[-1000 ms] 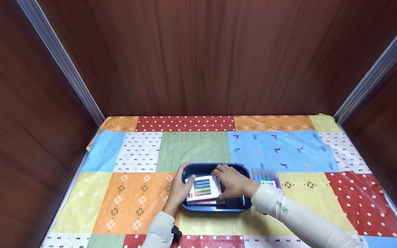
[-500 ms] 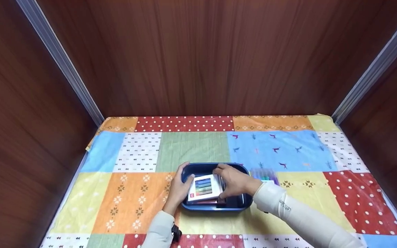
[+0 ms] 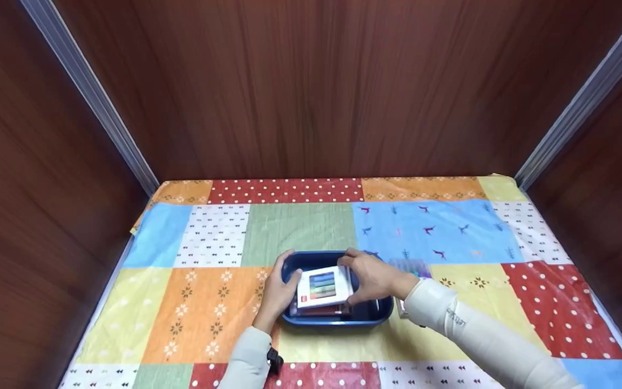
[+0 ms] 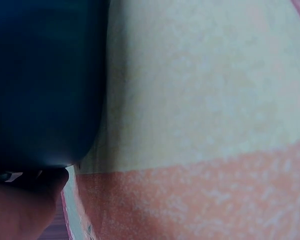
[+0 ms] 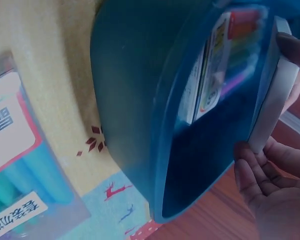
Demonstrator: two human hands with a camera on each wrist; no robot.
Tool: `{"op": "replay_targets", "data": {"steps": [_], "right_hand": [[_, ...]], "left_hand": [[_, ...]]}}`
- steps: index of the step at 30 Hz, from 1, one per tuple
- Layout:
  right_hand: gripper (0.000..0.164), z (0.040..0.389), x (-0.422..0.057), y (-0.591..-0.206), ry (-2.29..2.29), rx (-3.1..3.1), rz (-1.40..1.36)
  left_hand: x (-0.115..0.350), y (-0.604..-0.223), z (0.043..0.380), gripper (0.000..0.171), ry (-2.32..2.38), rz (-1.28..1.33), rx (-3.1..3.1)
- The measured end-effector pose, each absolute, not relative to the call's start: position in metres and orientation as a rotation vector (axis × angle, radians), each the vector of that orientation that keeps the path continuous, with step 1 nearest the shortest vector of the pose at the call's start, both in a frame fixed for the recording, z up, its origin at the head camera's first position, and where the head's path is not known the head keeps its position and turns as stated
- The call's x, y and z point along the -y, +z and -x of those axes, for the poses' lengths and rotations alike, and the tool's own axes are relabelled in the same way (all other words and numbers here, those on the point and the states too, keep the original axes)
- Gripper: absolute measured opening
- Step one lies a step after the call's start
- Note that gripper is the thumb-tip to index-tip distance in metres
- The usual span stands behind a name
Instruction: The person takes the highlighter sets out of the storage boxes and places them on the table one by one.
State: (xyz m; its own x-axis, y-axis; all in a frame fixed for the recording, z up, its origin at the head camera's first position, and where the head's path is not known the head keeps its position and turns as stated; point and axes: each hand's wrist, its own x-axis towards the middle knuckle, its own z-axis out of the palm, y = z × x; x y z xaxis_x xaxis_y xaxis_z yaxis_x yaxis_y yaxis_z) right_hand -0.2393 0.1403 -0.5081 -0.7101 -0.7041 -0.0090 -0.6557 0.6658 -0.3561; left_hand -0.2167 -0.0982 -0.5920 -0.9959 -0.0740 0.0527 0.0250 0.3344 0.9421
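A dark blue plastic bin (image 3: 338, 323) stands on the patterned cloth. My left hand (image 3: 279, 292) grips its left end, fingers outside and thumb over the rim beside the white box. In the left wrist view, part of that hand (image 4: 20, 212) shows below the bin's wall (image 4: 45, 80). My right hand (image 3: 371, 276) holds a flat white box (image 3: 324, 286) with a picture or window of coloured sticks on its front. The right wrist view shows thumb and fingers on opposite edges of this box (image 5: 276, 102), tilted at the bin's opening. Under it lies a clear pack with coloured contents (image 5: 235, 60).
A clear plastic pack of blue, green and purple items (image 5: 32, 170) lies on the cloth right of the bin, partly behind my right forearm (image 3: 435, 305). Brown wood-grain panels (image 3: 311, 92) enclose the table's back and sides.
The white box has risen a little and shifted slightly right and away within my right hand's hold. My left hand keeps its place on the bin. The head view has shifted slightly.
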Motion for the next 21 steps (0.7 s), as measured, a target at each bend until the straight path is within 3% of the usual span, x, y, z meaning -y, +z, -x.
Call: {"op": "replay_targets", "data": {"steps": [21], "right_hand": [[0.079,0.230,-0.181,-0.495,-0.617,-2.808,0.956]], "left_hand": [[0.099,-0.595,0.220,0.053,-1.762,-0.016,2.493]]}}
